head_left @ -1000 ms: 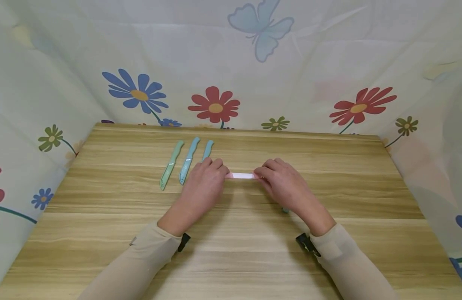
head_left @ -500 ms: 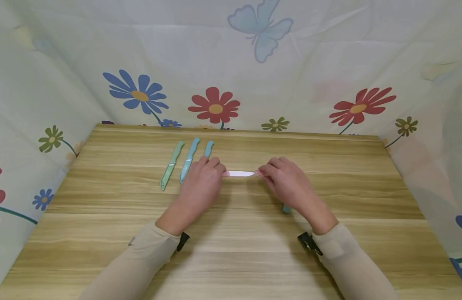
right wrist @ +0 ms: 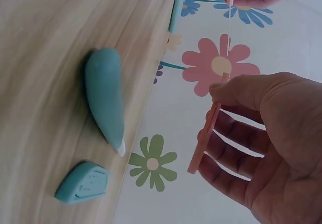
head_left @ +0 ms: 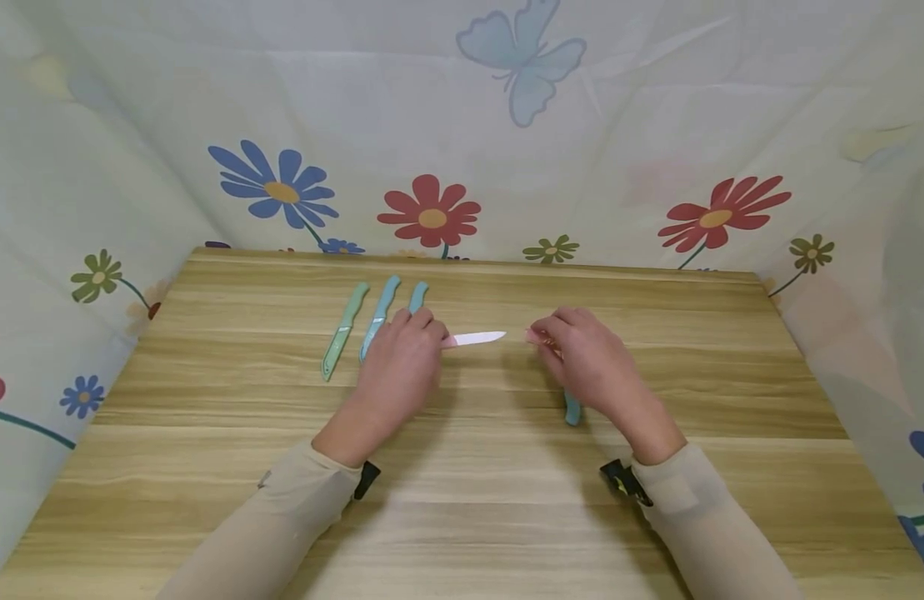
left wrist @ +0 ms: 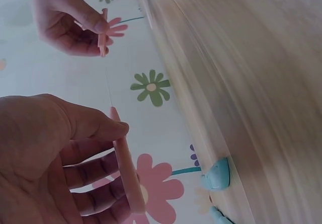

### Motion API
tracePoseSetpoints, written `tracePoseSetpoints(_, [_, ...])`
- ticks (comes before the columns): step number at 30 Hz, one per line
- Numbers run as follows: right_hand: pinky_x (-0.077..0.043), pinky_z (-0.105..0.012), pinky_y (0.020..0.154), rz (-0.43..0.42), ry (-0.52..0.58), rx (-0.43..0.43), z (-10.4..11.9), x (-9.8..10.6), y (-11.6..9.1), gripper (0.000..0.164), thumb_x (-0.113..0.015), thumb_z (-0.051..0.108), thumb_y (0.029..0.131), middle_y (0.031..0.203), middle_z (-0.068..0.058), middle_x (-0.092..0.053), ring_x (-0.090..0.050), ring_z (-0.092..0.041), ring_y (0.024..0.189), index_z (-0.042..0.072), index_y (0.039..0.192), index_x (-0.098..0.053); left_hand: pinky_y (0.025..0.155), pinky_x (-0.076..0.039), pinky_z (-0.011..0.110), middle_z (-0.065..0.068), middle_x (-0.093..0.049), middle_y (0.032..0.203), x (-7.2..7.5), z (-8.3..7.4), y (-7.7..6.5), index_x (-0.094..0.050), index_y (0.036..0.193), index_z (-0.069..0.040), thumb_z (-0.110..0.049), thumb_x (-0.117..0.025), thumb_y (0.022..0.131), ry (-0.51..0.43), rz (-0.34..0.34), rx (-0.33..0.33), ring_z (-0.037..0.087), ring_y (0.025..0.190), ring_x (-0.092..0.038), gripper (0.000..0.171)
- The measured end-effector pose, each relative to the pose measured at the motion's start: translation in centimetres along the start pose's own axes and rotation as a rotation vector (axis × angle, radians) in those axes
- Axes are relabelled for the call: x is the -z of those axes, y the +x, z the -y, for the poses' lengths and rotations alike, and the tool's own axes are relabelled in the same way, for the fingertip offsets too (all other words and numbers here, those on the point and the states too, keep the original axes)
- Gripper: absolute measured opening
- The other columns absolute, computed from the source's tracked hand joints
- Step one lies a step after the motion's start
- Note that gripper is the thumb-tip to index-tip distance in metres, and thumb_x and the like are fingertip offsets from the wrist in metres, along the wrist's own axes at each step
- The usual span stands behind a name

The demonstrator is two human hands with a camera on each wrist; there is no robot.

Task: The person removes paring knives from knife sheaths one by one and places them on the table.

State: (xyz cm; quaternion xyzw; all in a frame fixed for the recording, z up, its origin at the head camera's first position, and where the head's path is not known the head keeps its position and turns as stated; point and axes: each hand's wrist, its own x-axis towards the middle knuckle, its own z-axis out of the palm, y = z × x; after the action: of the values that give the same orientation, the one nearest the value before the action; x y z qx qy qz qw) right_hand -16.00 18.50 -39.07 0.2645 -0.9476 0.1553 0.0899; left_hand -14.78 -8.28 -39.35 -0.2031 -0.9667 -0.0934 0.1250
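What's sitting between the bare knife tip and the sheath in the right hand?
Nothing. In the head view, only bare wooden table shows between the white blade held by the left hand and the pink sheath pinched by the right hand.

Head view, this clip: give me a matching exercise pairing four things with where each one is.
Things:
1. white-bladed knife
2. pink sheath
3. green knife
4. teal knife

Places:
A. lying on the table, partly under the right wrist
B. held by the left hand, blade bare
C. leftmost of the row lying on the table
D. pinched in the right hand

Pairs: 1-B, 2-D, 3-C, 4-A
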Motion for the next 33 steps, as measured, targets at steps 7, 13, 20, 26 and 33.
tracePoseSetpoints(7, [-0.059, -0.041, 0.077, -0.005, 0.045, -0.066, -0.1, 0.1, 0.0, 0.023, -0.074, 0.019, 0.102, 0.1, -0.01, -0.069, -0.065, -0.027, 0.091, 0.0, 0.114, -0.076, 0.075, -0.056, 0.044, 0.008, -0.065, 0.101, -0.1, -0.6, 0.4, -0.077, 0.103, -0.007, -0.017, -0.065, 0.106, -0.045, 0.021, 0.034, 0.029, 0.088, -0.059, 0.016])
tracePoseSetpoints(13, [-0.059, -0.042, 0.075, 0.05, 0.084, -0.166, -0.1, 0.4, 0.0, 0.025, -0.072, 0.023, 0.104, 0.1, -0.009, -0.068, -0.067, -0.024, 0.086, 0.0, 0.113, -0.075, 0.074, -0.058, 0.039, 0.009, -0.064, 0.098, -0.2, -1.6, 1.0, -0.075, 0.105, -0.003, -0.011, -0.068, 0.103, -0.088, 0.085, 0.08, 0.026, 0.088, -0.059, 0.01])
tracePoseSetpoints(20, [-0.057, -0.045, 0.075, 0.097, 0.092, -0.253, -0.1, 0.4, 0.3, 0.031, -0.065, 0.028, 0.108, 0.101, -0.011, -0.071, -0.068, -0.025, 0.082, 0.001, 0.121, -0.073, 0.07, -0.058, 0.033, 0.008, -0.063, 0.096, -0.6, -2.8, 1.5, -0.073, 0.111, 0.002, -0.009, -0.069, 0.103, -0.208, 0.144, 0.15, 0.023, 0.085, -0.058, 0.013])
tracePoseSetpoints(26, [-0.055, -0.042, 0.07, 0.102, 0.099, -0.287, 0.1, -0.1, 0.6, 0.035, -0.063, 0.026, 0.107, 0.093, -0.01, -0.07, -0.062, -0.023, 0.071, 0.0, 0.131, -0.069, 0.069, -0.057, 0.032, 0.009, -0.061, 0.093, -1.1, -3.9, 2.1, -0.07, 0.112, 0.002, -0.011, -0.066, 0.105, -0.284, 0.183, 0.179, 0.022, 0.082, -0.058, 0.015])
tracePoseSetpoints(33, [-0.053, -0.039, 0.064, 0.125, 0.142, -0.352, 0.3, -0.9, 0.6, 0.033, -0.06, 0.019, 0.106, 0.081, -0.008, -0.068, -0.059, -0.02, 0.064, -0.005, 0.128, -0.068, 0.065, -0.055, 0.033, 0.01, -0.059, 0.091, -2.3, -5.9, 2.8, -0.06, 0.112, 0.002, -0.013, -0.062, 0.108, -0.325, 0.187, 0.164, 0.022, 0.078, -0.06, 0.016])
